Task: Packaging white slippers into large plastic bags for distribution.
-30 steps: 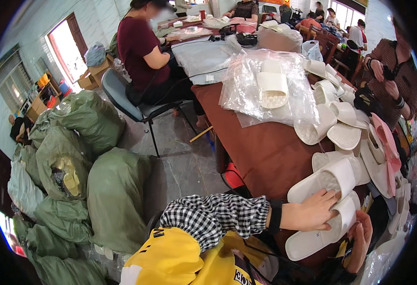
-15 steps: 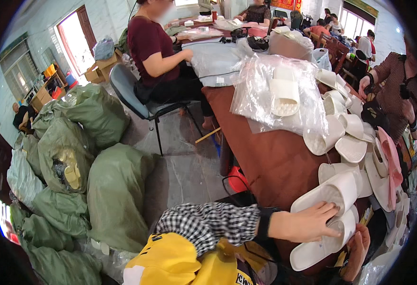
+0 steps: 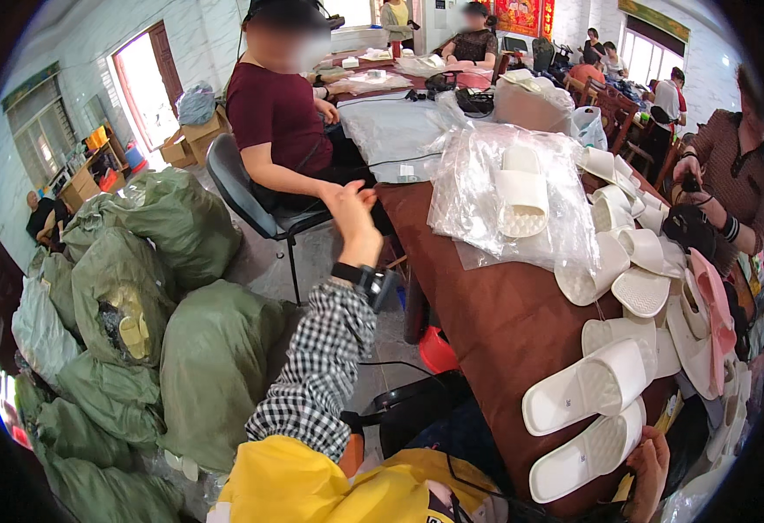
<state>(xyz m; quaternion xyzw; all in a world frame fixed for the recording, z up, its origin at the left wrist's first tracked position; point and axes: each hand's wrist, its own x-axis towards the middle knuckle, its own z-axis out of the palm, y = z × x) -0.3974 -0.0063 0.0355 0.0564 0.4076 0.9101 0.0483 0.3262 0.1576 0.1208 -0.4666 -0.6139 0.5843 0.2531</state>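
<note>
My left hand [image 3: 352,228] is stretched out over the floor beside the table, away from the slippers, with fingers extended and no object visible in it. It meets the hand of a seated co-worker in a maroon shirt; whether they touch is hard to tell. Two white slippers [image 3: 581,397] lie side by side at the near right end of the table, toes to the right. My right hand [image 3: 649,471] has curled fingers at the toe edge of the nearer white slipper [image 3: 587,455]; part of the hand is hidden at the lower edge.
A brown cloth covers the table [image 3: 478,296]. More white slippers [image 3: 643,292] and pink ones [image 3: 711,305] crowd its right side. Clear plastic bags [image 3: 478,200] hold another pair. Green sacks [image 3: 221,375] fill the left floor. A chair [image 3: 243,187] and co-workers stand around.
My left hand has let go of the slippers and swung left and forward to the co-worker's hand. The co-worker has turned and reached toward me. My right hand stays by the slipper.
</note>
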